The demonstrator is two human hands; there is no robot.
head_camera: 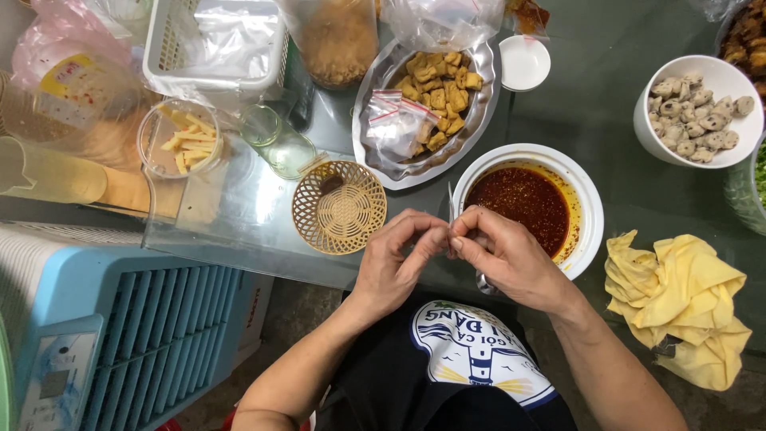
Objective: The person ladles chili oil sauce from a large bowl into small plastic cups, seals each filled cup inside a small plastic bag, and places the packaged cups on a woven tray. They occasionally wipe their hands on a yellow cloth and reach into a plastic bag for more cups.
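A white bowl of red chili sauce (pixel 528 203) and a woven basket (pixel 339 207) flank both hands. Left hand (pixel 395 259) and right hand (pixel 507 255) pinch a small clear bag (pixel 452 217), upright, above the tabletop (pixel 606 120) edge.

Small clear plastic bag (pixel 452 214), upright, pinched between fingertips, just beside red sauce bowl (pixel 590 209).

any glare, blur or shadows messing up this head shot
Head view: even, soft light with no hard shadows; pale glare on the glass table top and the plastic bags; the left hand and right hand are sharp enough, but the small clear thing pinched between them is too small to make out; slight wide-angle bending at the edges.
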